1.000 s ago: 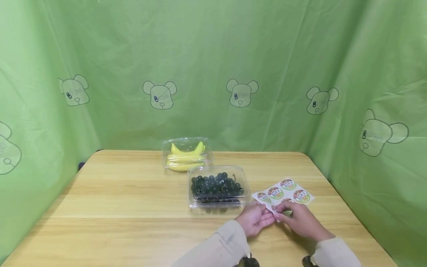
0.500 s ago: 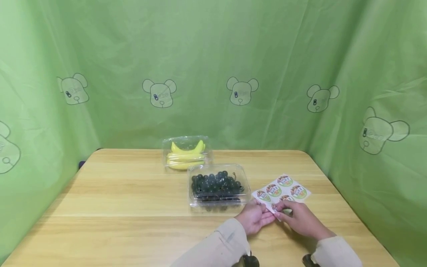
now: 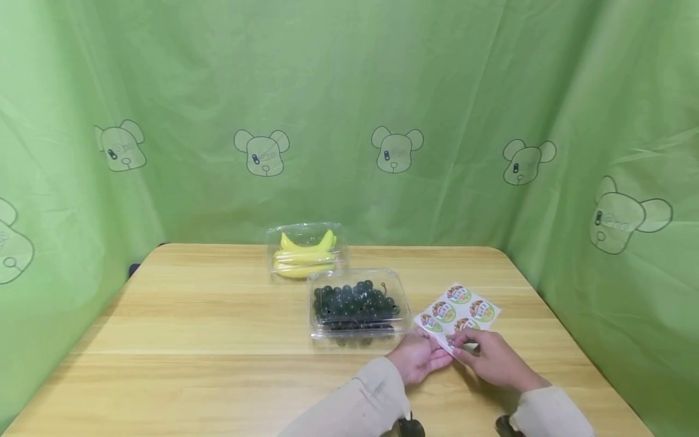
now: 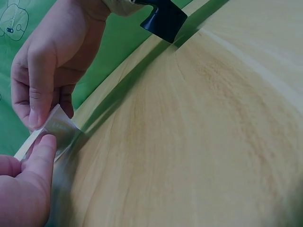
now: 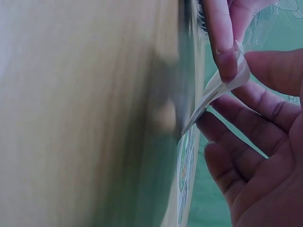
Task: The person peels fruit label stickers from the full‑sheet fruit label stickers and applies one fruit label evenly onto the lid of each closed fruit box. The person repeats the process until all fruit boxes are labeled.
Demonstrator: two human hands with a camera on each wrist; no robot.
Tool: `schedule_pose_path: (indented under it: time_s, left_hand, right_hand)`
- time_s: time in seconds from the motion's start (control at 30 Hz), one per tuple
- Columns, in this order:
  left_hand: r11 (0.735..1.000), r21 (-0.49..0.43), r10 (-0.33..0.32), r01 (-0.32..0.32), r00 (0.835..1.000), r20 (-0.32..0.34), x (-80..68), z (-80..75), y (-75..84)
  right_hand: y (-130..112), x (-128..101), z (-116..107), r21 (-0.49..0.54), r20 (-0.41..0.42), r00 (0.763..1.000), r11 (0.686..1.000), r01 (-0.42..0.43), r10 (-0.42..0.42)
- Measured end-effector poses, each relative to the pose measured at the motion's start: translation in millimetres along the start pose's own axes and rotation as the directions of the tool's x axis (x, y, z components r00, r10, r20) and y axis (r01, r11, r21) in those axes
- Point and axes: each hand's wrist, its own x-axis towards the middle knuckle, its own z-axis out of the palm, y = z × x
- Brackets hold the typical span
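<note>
Both hands pinch the sticker sheet (image 3: 457,314) corner right of the grape box (image 3: 357,306): left hand (image 3: 417,355), right hand (image 3: 488,358). Sticker could tear or curl onto itself if peeled unevenly.

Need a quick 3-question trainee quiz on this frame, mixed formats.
1. True or false: both hands grip the sticker sheet.
2. Which clear box lies nearer the sticker sheet: A) the grape box, B) the banana box?
3. Fill in: the left hand and the right hand meet at the sheet's ____ edge, nearest the person.

Key: 1 true; 2 A; 3 near.
</note>
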Motion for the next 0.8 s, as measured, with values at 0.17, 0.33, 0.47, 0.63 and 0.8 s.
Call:
schedule_pose_path:
  time_s: [0.17, 0.33, 0.47, 0.63, 0.8]
  left_hand:
    - [1.000, 0.010, 0.017, -0.017, 1.000, 0.008, -0.1, 1.7, -1.9]
    - [1.000, 0.017, 0.012, -0.012, 1.000, 0.004, -1.3, 4.0, -2.5]
    - [0.999, 0.033, 0.015, -0.015, 1.000, 0.006, -1.2, 3.6, -2.7]
    - [0.999, 0.032, 0.014, -0.014, 1.000, 0.014, -0.9, 2.1, -2.7]
    - [1.000, 0.026, 0.009, -0.010, 1.000, 0.022, 0.0, 0.9, -3.5]
  right_hand:
    - [-1.4, -0.3, 0.7, -0.004, -0.024, 0.999, 1.000, -0.025, 0.024]
    - [0.1, 0.6, 2.9, -0.036, -0.065, 0.997, 0.999, -0.032, 0.030]
    - [0.4, 0.9, 3.0, -0.028, -0.070, 0.997, 0.999, -0.021, 0.019]
    - [0.2, 1.4, 2.6, -0.002, -0.066, 0.998, 1.000, -0.007, 0.007]
    - [1.7, 1.9, 3.0, 0.000, -0.056, 0.998, 1.000, -0.003, 0.003]
